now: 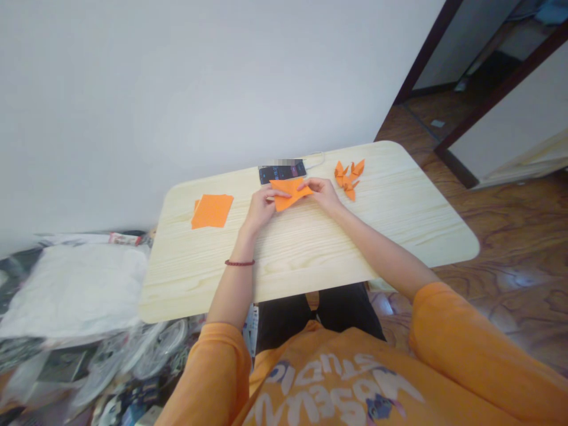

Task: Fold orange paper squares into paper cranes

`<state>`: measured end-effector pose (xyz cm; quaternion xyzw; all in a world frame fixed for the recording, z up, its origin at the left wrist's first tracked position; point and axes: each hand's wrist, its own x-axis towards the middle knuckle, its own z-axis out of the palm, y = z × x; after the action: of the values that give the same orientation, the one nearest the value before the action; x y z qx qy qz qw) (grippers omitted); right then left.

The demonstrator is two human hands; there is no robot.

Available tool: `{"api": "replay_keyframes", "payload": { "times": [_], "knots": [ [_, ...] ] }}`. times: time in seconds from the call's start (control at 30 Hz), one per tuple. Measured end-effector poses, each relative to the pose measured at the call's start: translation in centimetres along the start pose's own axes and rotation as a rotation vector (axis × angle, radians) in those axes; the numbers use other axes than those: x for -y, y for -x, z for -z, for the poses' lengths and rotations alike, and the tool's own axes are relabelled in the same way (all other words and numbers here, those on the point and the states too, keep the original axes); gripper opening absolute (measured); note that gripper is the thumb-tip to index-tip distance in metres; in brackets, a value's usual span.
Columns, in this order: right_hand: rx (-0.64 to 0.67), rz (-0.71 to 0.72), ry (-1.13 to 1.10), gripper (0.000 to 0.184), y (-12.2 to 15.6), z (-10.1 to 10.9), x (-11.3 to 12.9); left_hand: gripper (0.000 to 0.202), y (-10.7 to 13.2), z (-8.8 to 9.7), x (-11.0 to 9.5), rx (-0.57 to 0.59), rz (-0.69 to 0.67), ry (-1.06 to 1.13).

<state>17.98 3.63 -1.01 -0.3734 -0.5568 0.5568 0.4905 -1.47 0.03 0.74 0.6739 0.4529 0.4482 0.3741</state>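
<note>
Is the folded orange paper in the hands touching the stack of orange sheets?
Apart. The head view shows bare table wood between the folded orange paper, held by the left hand and right hand, and the stack of orange sheets.

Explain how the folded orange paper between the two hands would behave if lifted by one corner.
The folded orange paper looks thin, so it is probably light and would droop a little. Its folded layers likely stiffen it somewhat. A hard pinch would probably crease it.
</note>
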Motion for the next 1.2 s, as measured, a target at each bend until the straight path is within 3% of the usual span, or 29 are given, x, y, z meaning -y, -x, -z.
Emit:
{"api": "replay_keyframes", "payload": {
  "times": [0.3,0.53,0.67,0.9,1.2],
  "knots": [
    [0.018,0.047,0.072,0.011,0.39,-0.17,0.26,0.011,-0.06,-0.27,0.28,0.046,-0.008,-0.031],
    [0.040,0.070,0.120,0.011,0.71,-0.14,0.25,0.018,0.19,-0.37,0.21,0.081,0.009,-0.033],
    [0.009,0.058,0.095,0.015,0.45,-0.16,0.13,0.019,0.12,-0.15,0.10,0.038,0.038,-0.058],
    [-0.033,0.030,0.032,0.025,0.05,-0.07,0.05,0.010,-0.53,0.45,0.23,-0.165,0.073,-0.062],
    [-0.007,0.048,0.048,0.019,-0.07,0.03,-0.16,0.013,-0.32,0.33,0.74,-0.093,0.033,-0.010]
  ]
}}
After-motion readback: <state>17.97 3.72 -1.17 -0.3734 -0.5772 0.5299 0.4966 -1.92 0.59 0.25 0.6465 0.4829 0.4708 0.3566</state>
